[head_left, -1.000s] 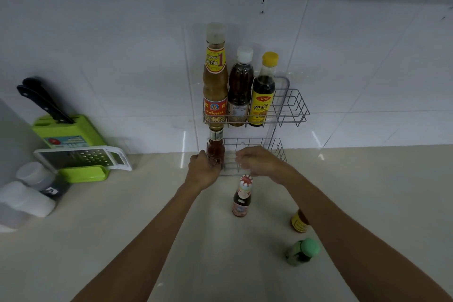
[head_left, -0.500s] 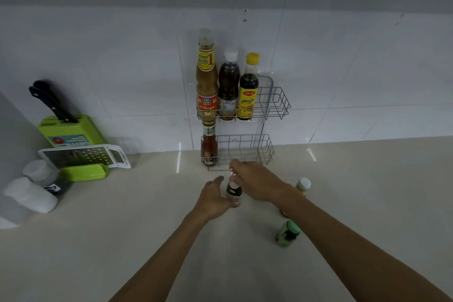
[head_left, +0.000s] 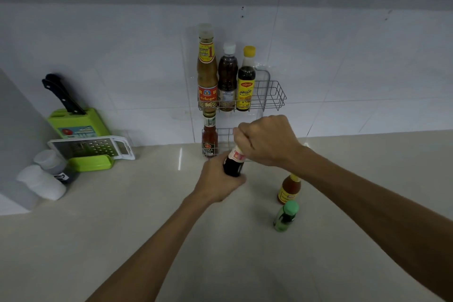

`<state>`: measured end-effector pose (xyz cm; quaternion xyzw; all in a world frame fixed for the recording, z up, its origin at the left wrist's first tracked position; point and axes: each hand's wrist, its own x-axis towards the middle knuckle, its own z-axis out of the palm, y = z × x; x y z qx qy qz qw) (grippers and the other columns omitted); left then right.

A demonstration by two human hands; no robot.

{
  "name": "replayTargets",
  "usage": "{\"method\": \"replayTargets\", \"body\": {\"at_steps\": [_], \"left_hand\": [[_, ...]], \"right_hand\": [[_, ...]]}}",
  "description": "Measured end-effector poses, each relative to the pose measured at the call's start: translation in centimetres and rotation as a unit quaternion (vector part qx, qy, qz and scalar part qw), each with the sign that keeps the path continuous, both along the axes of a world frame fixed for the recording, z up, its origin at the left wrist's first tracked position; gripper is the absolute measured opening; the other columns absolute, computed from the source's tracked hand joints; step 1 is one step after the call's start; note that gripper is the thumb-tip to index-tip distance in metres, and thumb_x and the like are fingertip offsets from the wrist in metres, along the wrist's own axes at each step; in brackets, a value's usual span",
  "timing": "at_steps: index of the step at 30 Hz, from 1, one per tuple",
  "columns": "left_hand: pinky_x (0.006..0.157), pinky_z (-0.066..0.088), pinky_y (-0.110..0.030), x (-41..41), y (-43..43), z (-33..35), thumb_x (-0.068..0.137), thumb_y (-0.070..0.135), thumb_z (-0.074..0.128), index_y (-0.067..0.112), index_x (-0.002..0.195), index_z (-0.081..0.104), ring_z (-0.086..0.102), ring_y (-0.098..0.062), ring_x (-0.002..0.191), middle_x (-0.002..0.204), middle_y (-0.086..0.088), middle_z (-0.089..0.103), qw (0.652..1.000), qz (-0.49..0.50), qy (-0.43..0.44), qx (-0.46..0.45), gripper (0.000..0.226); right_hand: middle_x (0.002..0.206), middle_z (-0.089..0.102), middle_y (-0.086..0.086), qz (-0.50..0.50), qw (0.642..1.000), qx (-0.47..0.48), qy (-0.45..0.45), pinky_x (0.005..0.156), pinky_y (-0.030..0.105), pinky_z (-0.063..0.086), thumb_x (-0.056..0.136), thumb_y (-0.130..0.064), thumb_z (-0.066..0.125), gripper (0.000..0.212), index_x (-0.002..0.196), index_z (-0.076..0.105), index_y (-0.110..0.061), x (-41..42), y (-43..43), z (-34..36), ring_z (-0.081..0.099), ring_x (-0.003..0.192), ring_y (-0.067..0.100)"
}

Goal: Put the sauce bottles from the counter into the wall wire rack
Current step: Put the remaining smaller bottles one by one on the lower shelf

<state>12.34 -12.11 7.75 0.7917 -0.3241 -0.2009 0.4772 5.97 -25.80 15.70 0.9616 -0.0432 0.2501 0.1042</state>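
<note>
A two-tier wire rack (head_left: 274, 95) hangs on the white tiled wall. Its upper shelf holds three tall bottles: an orange-brown one (head_left: 207, 73), a dark one (head_left: 227, 78) and a yellow-capped one (head_left: 245, 81). A small red sauce bottle (head_left: 209, 138) stands at the left of the lower shelf. In front of the rack, a small dark sauce bottle (head_left: 232, 164) is gripped by both hands: my left hand (head_left: 218, 182) wraps its body, my right hand (head_left: 267, 138) covers its cap. An orange bottle (head_left: 289, 189) and a green-capped bottle (head_left: 285, 216) stand on the counter to the right.
A green knife block (head_left: 76, 122) with black-handled knives and a white grater (head_left: 90, 147) sit at the left by the wall. Two white-capped containers (head_left: 44, 176) lie in the left corner. The beige counter (head_left: 122, 228) spreads across the foreground.
Both hands left the lower shelf, came back to the counter and closed on the small dark bottle. It now sits higher and closer to the rack. The view shifted slightly.
</note>
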Motion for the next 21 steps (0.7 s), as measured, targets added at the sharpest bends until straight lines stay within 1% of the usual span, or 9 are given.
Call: {"method": "replayTargets", "body": {"at_steps": [3,5,7,8,11,13,16,18,21], "left_hand": [[0.066,0.052,-0.029,-1.0,-0.1,0.3,0.076,0.016,0.074,0.019,0.112,0.063,0.063,-0.02,0.08,0.091,-0.001,0.069,0.985,0.124,-0.122,-0.009,0.038],[0.067,0.054,-0.03,-1.0,0.2,0.2,0.074,0.016,0.074,0.019,0.117,0.062,0.064,-0.019,0.08,0.092,0.0,0.068,0.987,0.102,-0.123,0.02,0.044],[0.07,0.059,-0.035,-0.4,0.5,0.7,0.069,0.014,0.078,0.018,0.105,0.064,0.066,-0.019,0.074,0.085,-0.001,0.068,0.998,0.007,-0.027,0.059,0.039],[0.072,0.06,-0.037,0.0,0.9,1.2,0.067,0.011,0.08,0.015,0.096,0.064,0.066,-0.019,0.07,0.081,-0.002,0.067,0.994,-0.065,0.05,0.071,0.033],[0.074,0.055,-0.041,0.8,2.5,2.5,0.07,-0.002,0.079,0.012,0.084,0.061,0.062,-0.025,0.073,0.077,-0.008,0.063,0.926,-0.291,0.224,0.084,0.026],[0.076,0.053,-0.039,0.9,3.1,2.7,0.071,-0.002,0.08,0.014,0.082,0.062,0.06,-0.028,0.078,0.08,-0.01,0.061,0.903,-0.349,0.235,0.085,0.026],[0.077,0.055,-0.037,-0.3,2.4,2.3,0.066,0.013,0.083,0.026,0.081,0.063,0.065,-0.019,0.078,0.081,0.0,0.066,0.976,-0.178,0.094,0.08,0.028],[0.073,0.057,-0.034,-1.6,1.7,1.7,0.066,0.017,0.078,0.031,0.1,0.064,0.066,-0.02,0.081,0.085,0.004,0.066,0.996,-0.008,-0.046,0.079,0.039],[0.073,0.058,-0.034,-2.7,1.1,0.9,0.068,0.025,0.08,0.028,0.113,0.059,0.066,-0.02,0.085,0.093,0.003,0.068,0.998,0.036,-0.027,0.044,0.049]], "right_hand": [[0.047,0.059,0.005,-0.077,0.996,0.0,-0.049,0.045,0.024,0.029,0.091,-0.036,0.041,0.045,0.054,0.056,-0.016,-0.3,1.3,-0.1,0.033,0.04,0.022],[0.067,0.068,0.008,-0.111,0.994,0.015,0.011,0.051,0.029,0.039,0.096,-0.034,0.039,0.039,0.077,0.066,-0.013,-0.7,2.2,0.1,0.049,0.052,0.027],[0.079,0.065,0.006,-0.126,0.984,0.062,0.108,0.062,0.034,0.047,0.102,-0.04,0.031,0.04,0.1,0.064,-0.017,-1.0,1.6,0.7,0.062,0.074,0.031],[0.072,0.058,0.003,-0.115,0.979,0.109,0.127,0.064,0.034,0.048,0.102,-0.048,0.028,0.047,0.093,0.064,-0.017,-1.3,1.5,1.0,0.063,0.075,0.03],[0.049,0.047,-0.004,0.017,0.995,0.078,0.058,0.051,0.025,0.033,0.098,-0.057,0.03,0.06,0.062,0.056,-0.017,-2.2,1.7,0.9,0.051,0.047,0.019],[0.044,0.047,-0.005,0.064,0.998,0.023,0.012,0.046,0.023,0.026,0.096,-0.049,0.037,0.052,0.055,0.046,-0.019,-2.9,2.2,0.7,0.039,0.037,0.017],[0.044,0.052,-0.003,-0.005,1.0,-0.023,0.017,0.044,0.023,0.031,0.089,-0.037,0.041,0.036,0.058,0.036,-0.02,-2.9,2.4,1.2,0.032,0.035,0.021],[0.054,0.059,-0.001,-0.074,0.995,-0.042,0.048,0.046,0.024,0.023,0.089,-0.037,0.024,0.041,0.065,0.052,-0.019,-2.7,2.3,1.0,0.035,0.043,0.024],[0.063,0.052,0.0,-0.113,0.992,-0.025,0.054,0.049,0.028,0.021,0.094,-0.037,0.022,0.045,0.076,0.058,-0.018,-1.8,2.3,0.5,0.042,0.054,0.023]]}}
